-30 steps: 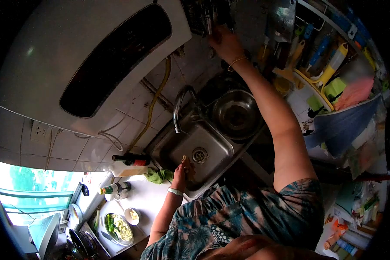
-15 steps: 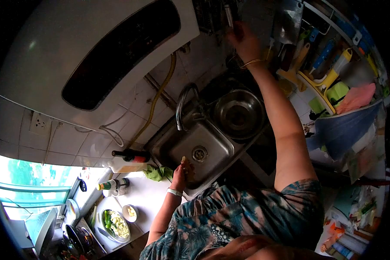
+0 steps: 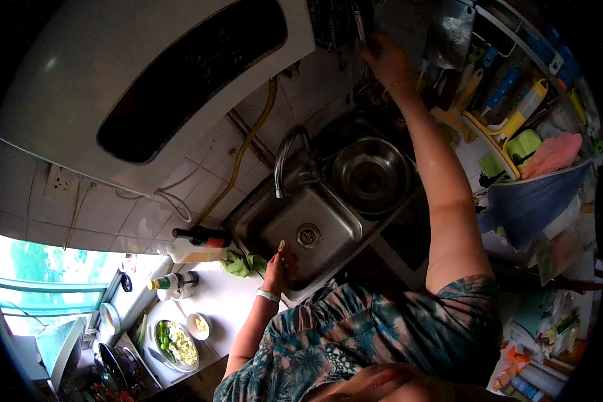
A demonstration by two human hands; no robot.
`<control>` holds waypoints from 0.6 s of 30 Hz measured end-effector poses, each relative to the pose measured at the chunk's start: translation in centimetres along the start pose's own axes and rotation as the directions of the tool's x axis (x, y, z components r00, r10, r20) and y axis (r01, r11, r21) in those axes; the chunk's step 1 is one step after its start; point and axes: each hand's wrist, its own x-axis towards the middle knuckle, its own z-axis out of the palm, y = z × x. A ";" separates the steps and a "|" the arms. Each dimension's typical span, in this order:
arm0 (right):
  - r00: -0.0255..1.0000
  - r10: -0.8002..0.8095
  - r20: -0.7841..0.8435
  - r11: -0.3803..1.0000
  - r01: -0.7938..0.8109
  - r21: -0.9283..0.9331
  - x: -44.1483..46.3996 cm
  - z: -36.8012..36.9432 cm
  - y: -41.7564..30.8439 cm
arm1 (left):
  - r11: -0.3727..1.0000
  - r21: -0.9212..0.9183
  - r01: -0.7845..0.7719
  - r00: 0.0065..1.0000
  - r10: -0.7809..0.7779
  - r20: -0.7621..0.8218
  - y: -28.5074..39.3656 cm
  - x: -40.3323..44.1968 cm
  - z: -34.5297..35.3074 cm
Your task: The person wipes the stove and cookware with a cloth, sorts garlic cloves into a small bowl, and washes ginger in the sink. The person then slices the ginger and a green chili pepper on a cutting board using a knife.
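Brownish pc (image 3: 287, 257) in L fingers (image 3: 275, 264), abv sink (image 3: 333, 224)

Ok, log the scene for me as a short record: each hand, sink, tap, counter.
Left hand: holds a pale-tipped piece at the sink's near side; what it is, unclear
Right hand: raised, at a slim metal tool; grip too dark to confirm
Sink: rectangular, drain visible; round metal basin alongside
Tap: over the rectangular sink, no running water visible
Counter: green cloth, plate of green and pale food, small bowl with pale pieces
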 end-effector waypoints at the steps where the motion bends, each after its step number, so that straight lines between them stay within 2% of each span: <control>1: 1.000 0.008 0.028 0.998 -0.006 -0.069 0.2 0.1 -0.1 | 1.000 -0.002 0.000 1.000 0.000 -0.001 -0.4 0.4 -0.6; 3: 0.998 0.014 0.061 0.991 -0.006 -0.137 0.6 -0.1 -0.9 | 0.998 0.062 0.012 0.999 -0.015 0.045 -0.8 0.9 -1.4; 5: 0.993 -0.025 -0.114 0.996 0.015 -0.085 0.6 -0.3 -2.4 | 1.000 0.009 -0.006 0.999 0.006 0.032 -1.2 0.9 -1.2; 6: 0.994 -0.025 -0.108 0.996 0.016 -0.082 0.5 -0.5 -3.5 | 0.999 -0.037 -0.022 1.000 0.022 0.019 -1.2 0.7 -1.0; 7: 0.992 -0.090 -0.086 0.988 0.078 -0.136 0.6 -0.7 -4.5 | 0.999 -0.039 -0.018 1.000 0.019 0.016 -1.2 0.7 -1.0; 8: 0.986 -0.155 -0.061 0.972 0.142 -0.188 0.8 -0.9 -5.5 | 1.000 -0.009 -0.015 1.000 0.015 -0.016 -1.1 0.8 -0.9; 9: 0.986 -0.155 -0.057 0.972 0.142 -0.187 1.2 -0.9 -6.4 | 1.000 0.020 -0.011 0.999 0.012 -0.048 -1.1 0.9 -0.8; 11: 0.996 -0.013 0.092 0.981 0.030 -0.192 1.6 -0.9 -7.8 | 1.000 0.009 -0.019 0.999 0.020 -0.032 -1.0 1.1 -0.7; 12: 0.995 -0.014 0.102 0.981 0.033 -0.191 1.6 0.3 -7.3 | 1.000 0.000 -0.031 0.999 0.031 -0.015 -1.1 1.2 -0.6; 14: 0.990 -0.058 -0.129 0.983 0.035 -0.179 1.5 3.8 -5.4 | 0.999 -0.016 -0.034 0.999 0.034 -0.012 0.2 0.1 1.1; 15: 0.992 -0.057 -0.117 0.983 0.035 -0.178 2.0 3.4 -5.7 | 0.999 -0.027 -0.043 0.999 0.043 -0.003 0.9 -0.4 2.0; 16: 0.997 0.036 -0.066 0.999 -0.037 -0.018 3.2 2.2 -6.5 | 0.999 -0.032 -0.035 0.999 0.034 -0.011 1.3 -0.4 2.4; 17: 0.993 0.121 0.001 0.983 -0.120 0.138 3.8 1.7 -6.9 | 0.999 0.036 -0.039 0.998 0.041 -0.044 1.5 -0.5 2.7; 18: 0.997 0.074 -0.020 0.996 -0.073 0.043 4.8 2.6 -4.7 | 0.994 0.103 -0.039 0.996 0.048 -0.079 1.5 -0.4 2.7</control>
